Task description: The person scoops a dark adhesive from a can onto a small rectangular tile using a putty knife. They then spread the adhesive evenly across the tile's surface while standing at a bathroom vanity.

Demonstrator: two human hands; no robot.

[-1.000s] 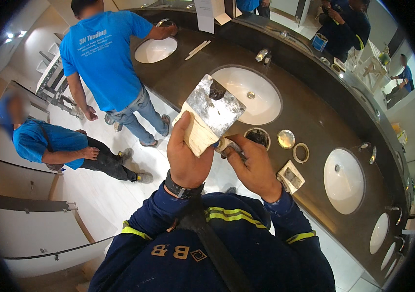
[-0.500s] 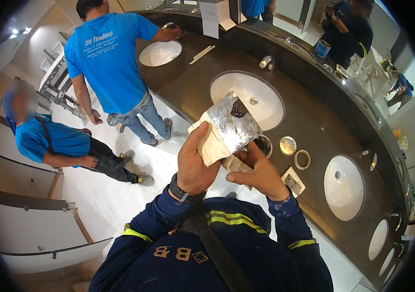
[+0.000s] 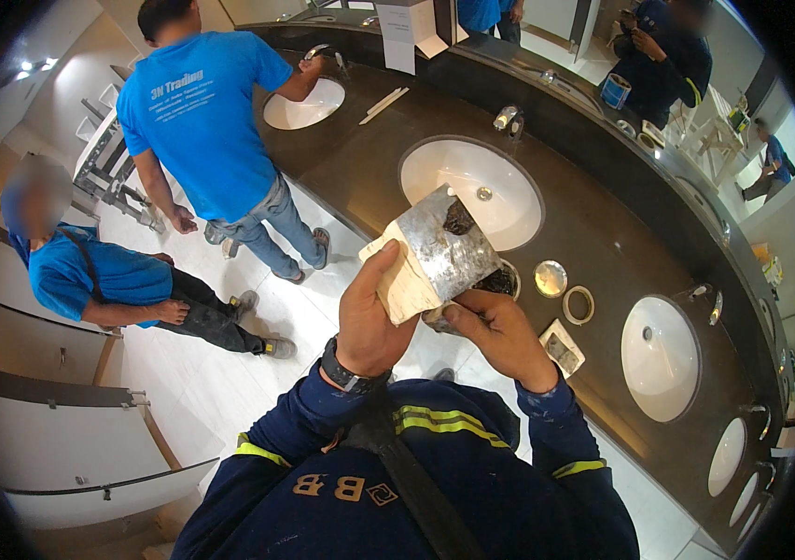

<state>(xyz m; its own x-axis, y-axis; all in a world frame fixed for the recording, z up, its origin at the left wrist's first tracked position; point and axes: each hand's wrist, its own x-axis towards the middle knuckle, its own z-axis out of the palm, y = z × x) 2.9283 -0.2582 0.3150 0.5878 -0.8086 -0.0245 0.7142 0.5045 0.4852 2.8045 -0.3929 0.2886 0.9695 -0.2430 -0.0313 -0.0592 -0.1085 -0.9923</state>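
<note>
My left hand is closed on a wide putty knife with a flat metal blade and a cream, crusted handle side. A lump of dark paste sits near the blade's far corner. Just below and right of it, my right hand grips a second, smaller putty knife, mostly hidden under the first blade and my fingers. Behind the blade's right edge, an open tin with dark contents stands on the counter, partly covered.
On the dark counter lie a round lid, a pale ring, a square cream-edged piece and thin sticks. White basins line it. Two people in blue shirts stand at left, one reaching to a tap.
My right hand has turned and moved up against the underside of the large blade, hiding more of the smaller knife. The person at the far basin has drawn a hand back from the tap.
</note>
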